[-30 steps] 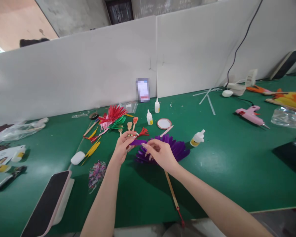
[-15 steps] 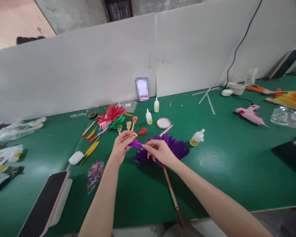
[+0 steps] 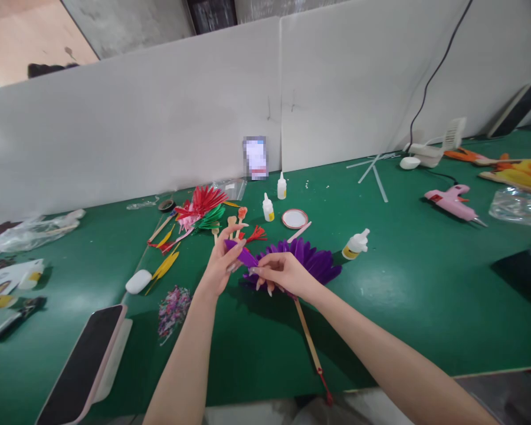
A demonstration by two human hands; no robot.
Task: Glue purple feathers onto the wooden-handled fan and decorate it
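Note:
Between my hands is a purple feather (image 3: 246, 257), slanting down to the right. My left hand (image 3: 221, 260) holds its upper left end between thumb and fingers. The fingertips of my right hand (image 3: 285, 273) pinch its lower right end. Just beneath and behind the right hand lies a purple feather fan (image 3: 316, 262) on the green table, partly hidden by that hand. The fan's wooden handle (image 3: 307, 336) points toward me and ends in a red tassel (image 3: 328, 396).
Small glue bottles (image 3: 268, 208) and a round white lid (image 3: 294, 219) stand beyond my hands; another bottle (image 3: 355, 245) is at right. A pink glue gun (image 3: 454, 203) lies farther right. Left are a red feather fan (image 3: 201, 202), yellow feathers (image 3: 164, 265), and a phone (image 3: 82, 366).
The purple feather has tilted: its left end is higher and its right end lower. My left fingers have spread somewhat, and my right hand has dipped slightly.

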